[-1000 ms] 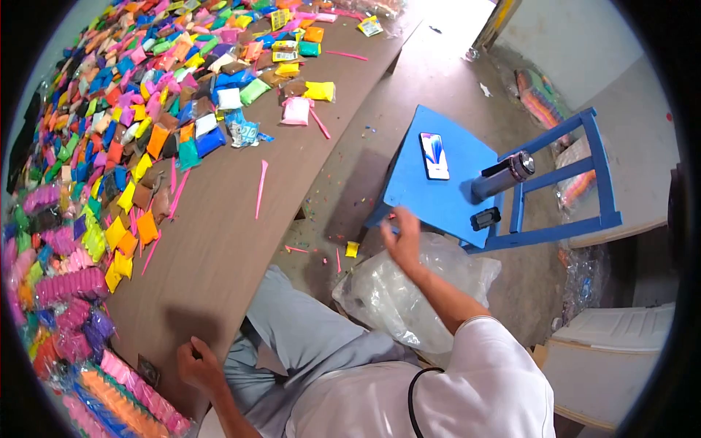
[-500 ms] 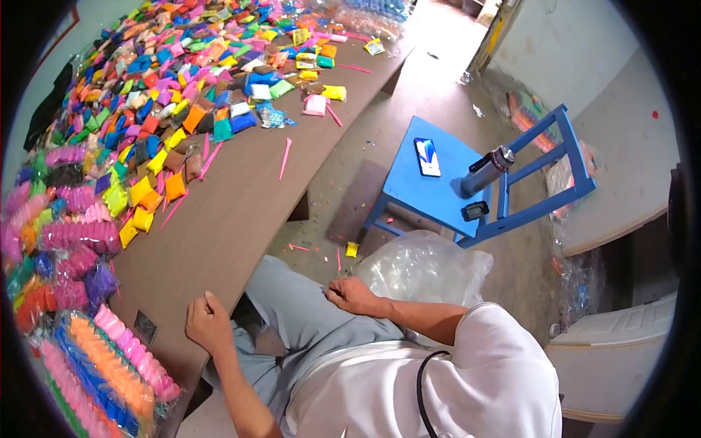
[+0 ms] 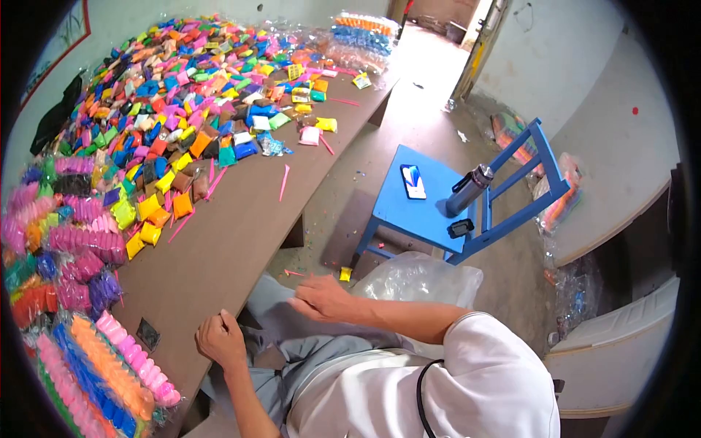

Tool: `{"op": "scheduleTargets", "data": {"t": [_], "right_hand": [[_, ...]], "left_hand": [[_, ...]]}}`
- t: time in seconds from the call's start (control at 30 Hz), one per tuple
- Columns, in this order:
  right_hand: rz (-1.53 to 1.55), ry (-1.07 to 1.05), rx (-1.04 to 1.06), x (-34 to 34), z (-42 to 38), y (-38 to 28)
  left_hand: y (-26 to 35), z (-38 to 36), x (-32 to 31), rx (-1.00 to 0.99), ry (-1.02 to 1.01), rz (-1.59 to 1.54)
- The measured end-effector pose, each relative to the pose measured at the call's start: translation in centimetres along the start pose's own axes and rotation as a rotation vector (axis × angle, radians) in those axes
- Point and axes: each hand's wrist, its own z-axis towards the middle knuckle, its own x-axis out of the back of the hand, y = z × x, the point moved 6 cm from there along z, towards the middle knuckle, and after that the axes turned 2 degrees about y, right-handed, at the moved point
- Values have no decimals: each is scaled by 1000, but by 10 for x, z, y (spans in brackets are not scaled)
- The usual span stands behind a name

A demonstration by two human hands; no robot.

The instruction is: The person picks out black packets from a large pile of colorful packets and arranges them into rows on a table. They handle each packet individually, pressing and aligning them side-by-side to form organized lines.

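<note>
Left hand point(image 3: 220, 339) rests curled, empty, at surface point(image 3: 241, 233) edge; right hand point(image 3: 319, 298) hovers open, empty, over the lap. Colourful packets point(image 3: 168, 124) crowd the far side; blue chair point(image 3: 431, 201) stands beside.

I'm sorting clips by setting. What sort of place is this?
Probably a small packing workshop. A long table is heaped with small coloured packets, sealed rows of packets lie at its near end, and a clear plastic bag sits on the bare floor.
</note>
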Motion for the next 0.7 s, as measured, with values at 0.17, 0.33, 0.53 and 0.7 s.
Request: {"op": "scheduleTargets", "data": {"t": [0.17,0.33,0.53,0.7], "right_hand": [[29,-4,223,-31,109,-17],[-28,-173,-153,-101,140,2],[70,68,-84,-89,143,-3],[-13,74,23,-86,144,-10]], "left_hand": [[-10,2,-8,-19,-57,36],[-14,10,-5,103,-178,4],[-7,14,7,104,-22,-66],[-5,19,8,131,-52,-63]]}}
